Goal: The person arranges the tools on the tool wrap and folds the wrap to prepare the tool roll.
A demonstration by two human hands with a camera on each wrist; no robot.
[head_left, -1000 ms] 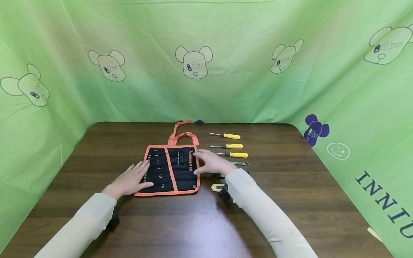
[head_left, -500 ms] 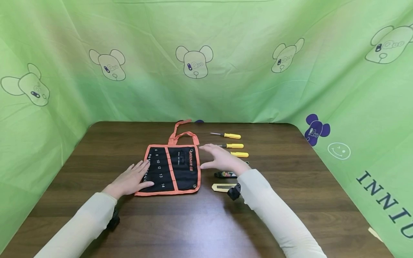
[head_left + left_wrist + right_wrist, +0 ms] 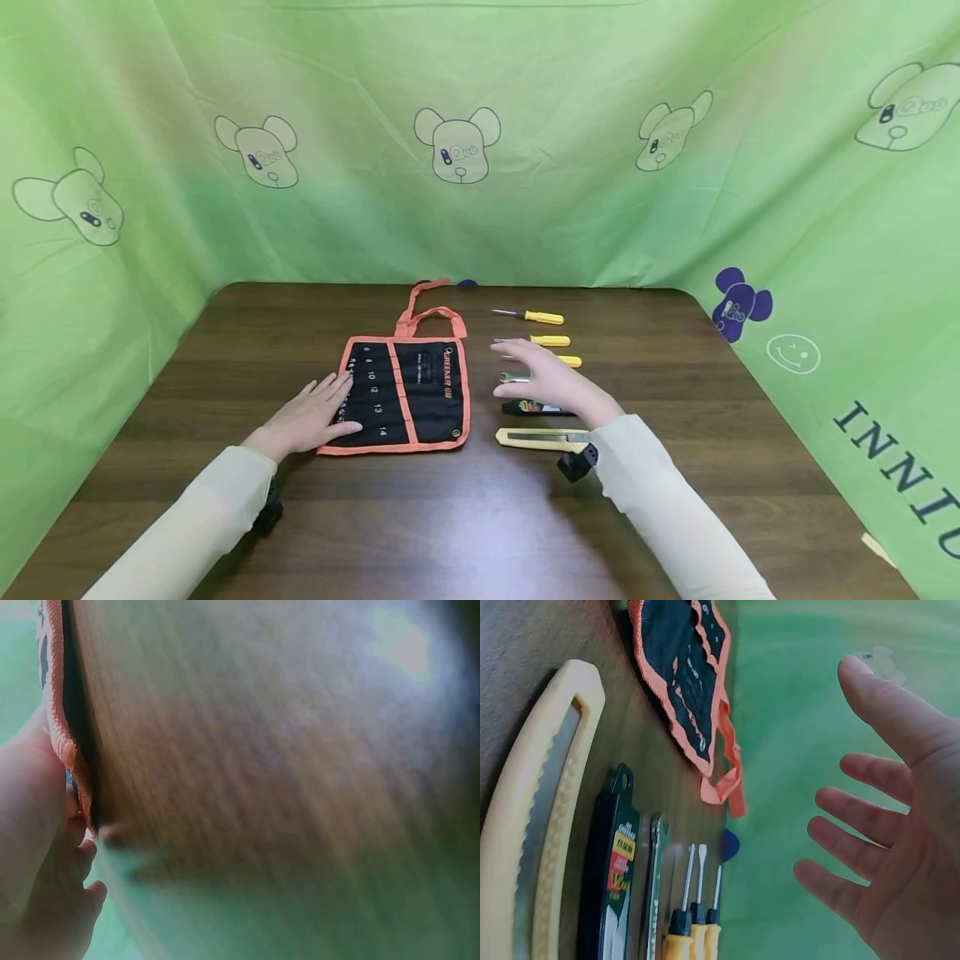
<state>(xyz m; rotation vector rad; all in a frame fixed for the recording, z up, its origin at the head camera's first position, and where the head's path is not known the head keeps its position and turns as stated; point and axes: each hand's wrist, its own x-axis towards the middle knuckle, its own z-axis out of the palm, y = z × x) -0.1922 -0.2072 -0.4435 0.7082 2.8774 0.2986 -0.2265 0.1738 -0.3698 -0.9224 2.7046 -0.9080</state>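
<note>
A black tool pouch [image 3: 431, 392] with orange trim and printed size numbers lies flat on the table. My left hand [image 3: 307, 421] rests on its left edge, fingers extended; the left wrist view has the orange trim [image 3: 56, 712] beside that hand. My right hand [image 3: 558, 383] is over the row of tools right of the pouch, fingers spread and holding nothing. Under and around it lie a wrench [image 3: 513, 377], partly hidden, and three yellow-handled screwdrivers [image 3: 543, 317]. Closer to me are a black blade pack [image 3: 615, 870] and a cream utility knife [image 3: 540, 439].
Two orange straps [image 3: 438, 313] stretch from the pouch toward the back of the brown wooden table [image 3: 420, 525]. A green printed curtain [image 3: 360, 217] hangs behind the table and along its sides.
My right hand has moved right, from the pouch's right edge to over the tools, uncovering more of the blade pack and utility knife. The left hand stays on the pouch.
</note>
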